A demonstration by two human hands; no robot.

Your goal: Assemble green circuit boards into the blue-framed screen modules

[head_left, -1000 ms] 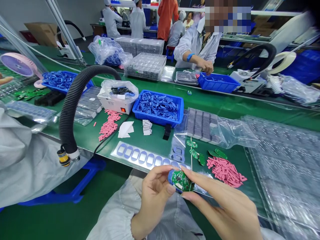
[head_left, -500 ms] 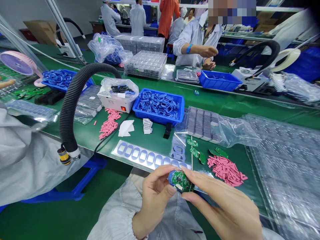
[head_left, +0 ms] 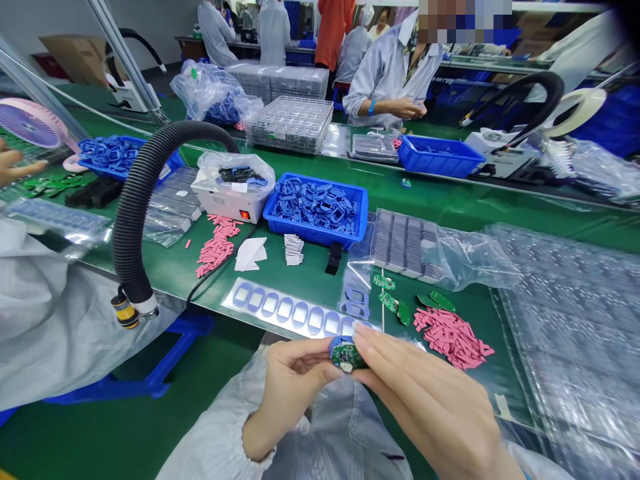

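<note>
Behind the blue bin (head_left: 313, 235), a long strip of green mat (head_left: 320, 163) gives a sideways passage. Left of the bin, the white box (head_left: 220, 207) and black hose (head_left: 135, 193) stand in the way. Right of it, the bagged tray (head_left: 405, 247) sits close. In front, a foam stack (head_left: 294, 250), black strip (head_left: 334, 259) and blister sheet (head_left: 295, 313) lie low between the bin and the left hand (head_left: 295, 390) and right hand (head_left: 425, 393)
</note>
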